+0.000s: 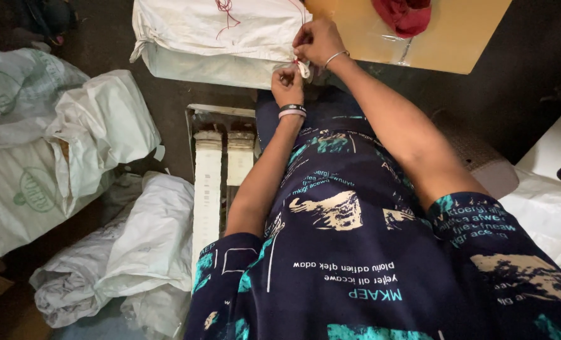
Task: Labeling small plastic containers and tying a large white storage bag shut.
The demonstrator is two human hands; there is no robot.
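Head view: 2 hands, left hand [287, 80] and right hand [317, 41], each grip pinching 1 white piece [303, 68].

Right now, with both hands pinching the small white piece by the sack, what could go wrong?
1. The small white piece is pinched between the right hand and left hand; it may slip out.
2. Loose red thread lies on the white sack and could tangle.

Dark floor [104, 38], dimly lit. White woven sacks [98, 126] piled at left, some crumpled. A tan board surface [463, 31] sits at upper right. White slatted frame [208, 182] stands at centre.
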